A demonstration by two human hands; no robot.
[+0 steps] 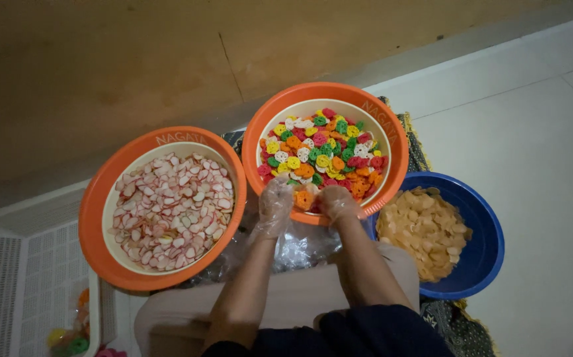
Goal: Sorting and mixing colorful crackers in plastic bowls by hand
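Head view: largest, left of the hands, an orange basin [94,218] of pink-and-white crackers [170,208]. Just ahead of both grips sits a second orange basin [392,142] of mixed coloured crackers [323,152]. Right of them, a blue basin [485,244] holds pale chips [425,228]. The gloved left hand [274,206] and right hand [338,201] are pinched together on orange crackers [304,198] at that basin's near rim.

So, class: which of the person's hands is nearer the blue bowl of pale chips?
Right. The right hand is just left of the blue bowl; the left hand lies farther left.
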